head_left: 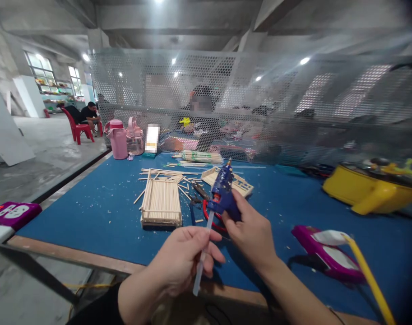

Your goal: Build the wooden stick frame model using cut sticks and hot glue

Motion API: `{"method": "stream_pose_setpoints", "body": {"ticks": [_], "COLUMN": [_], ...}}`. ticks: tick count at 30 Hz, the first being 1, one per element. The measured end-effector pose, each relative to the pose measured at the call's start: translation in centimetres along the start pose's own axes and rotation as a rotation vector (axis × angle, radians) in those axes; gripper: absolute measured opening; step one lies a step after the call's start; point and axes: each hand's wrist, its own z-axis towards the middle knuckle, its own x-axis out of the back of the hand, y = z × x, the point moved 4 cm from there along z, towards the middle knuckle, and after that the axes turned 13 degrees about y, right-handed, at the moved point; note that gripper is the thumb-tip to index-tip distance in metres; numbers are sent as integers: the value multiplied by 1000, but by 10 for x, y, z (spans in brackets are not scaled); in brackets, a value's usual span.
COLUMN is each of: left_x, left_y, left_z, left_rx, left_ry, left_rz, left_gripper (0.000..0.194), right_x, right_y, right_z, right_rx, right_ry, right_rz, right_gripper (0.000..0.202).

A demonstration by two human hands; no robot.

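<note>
My right hand (pixel 253 225) is wrapped round a blue hot glue gun (pixel 222 187), its brass nozzle pointing up and away. A translucent glue stick (pixel 199 271) is pinched in my left hand (pixel 187 250), and its upper end meets the rear of the gun. Beyond my left hand lies a flat structure of thin wooden sticks (pixel 161 198) with a low railing along its near edge. Loose wooden sticks (pixel 172 172) are scattered behind it. Partly hidden behind the gun are a small stick frame (pixel 243 184), dark-handled pliers (pixel 201 190) and a red ring-like handle (pixel 206 210).
The blue tabletop (pixel 97 212) carries bundled sticks (pixel 202 156), a pink thermos (pixel 118 142) and a pink jug (pixel 135 140). At right are a yellow container (pixel 364 189) and a purple-and-white device (pixel 327 253). A perforated metal screen (pixel 276 108) borders the back; one person sits behind it.
</note>
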Motion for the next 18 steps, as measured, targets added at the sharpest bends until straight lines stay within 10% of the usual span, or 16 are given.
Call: {"method": "stream_pose_setpoints", "body": {"ticks": [18], "left_x": [7], "left_y": [-11], "left_z": [8], "left_rx": [-32], "left_ry": [41], "left_rz": [9], "left_gripper": [43], "right_x": [3], "right_y": [-6], "right_z": [-6], "right_rx": [240], "right_ry": [75], "right_rz": [-92], "right_gripper": [40]}}
